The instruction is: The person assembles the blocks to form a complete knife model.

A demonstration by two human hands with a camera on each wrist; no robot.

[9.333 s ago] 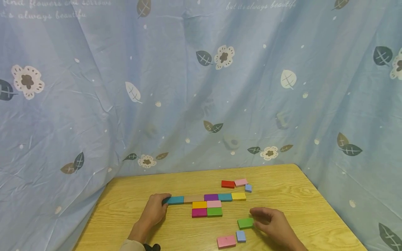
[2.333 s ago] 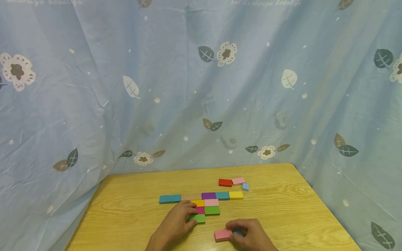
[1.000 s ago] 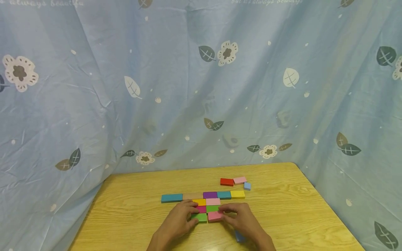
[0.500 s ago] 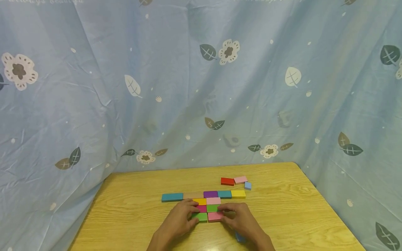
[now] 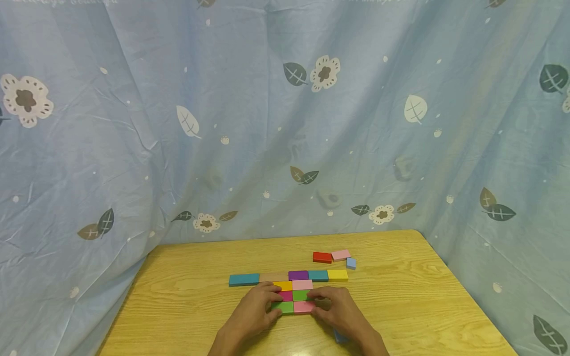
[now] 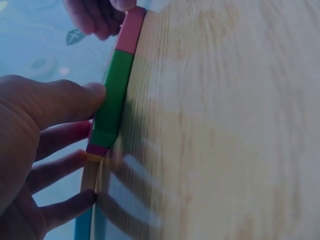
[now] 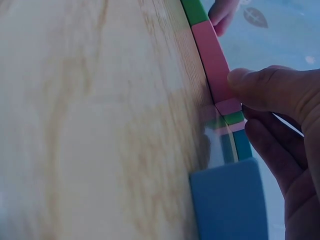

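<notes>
A green block (image 5: 287, 308) and a pink block (image 5: 303, 307) lie end to end in the nearest row of a flat block pattern. At the pink block's right end, my right hand (image 5: 342, 307) pinches with thumb and forefinger. My left hand (image 5: 253, 309) rests at the pattern's left side, fingers spread, its thumb (image 6: 92, 95) on the green block. Beyond lie a magenta block (image 5: 287, 296) and another green block (image 5: 300, 295), then orange (image 5: 285, 286) and light pink (image 5: 302, 284) ones. The left fingers partly cover the magenta and orange blocks.
A long row of blue (image 5: 244, 280), tan (image 5: 272, 276), purple (image 5: 298, 275), teal (image 5: 318, 276) and yellow (image 5: 337, 275) blocks runs behind. Farther back lie red (image 5: 322, 257), pink (image 5: 341, 255) and small blue (image 5: 351, 263) blocks. Another blue block (image 7: 227, 200) sits by the right wrist.
My right hand has brought the pink block from the near table up beside the green block. The narrow gap between them half a second ago has closed. My left hand stays put.
</notes>
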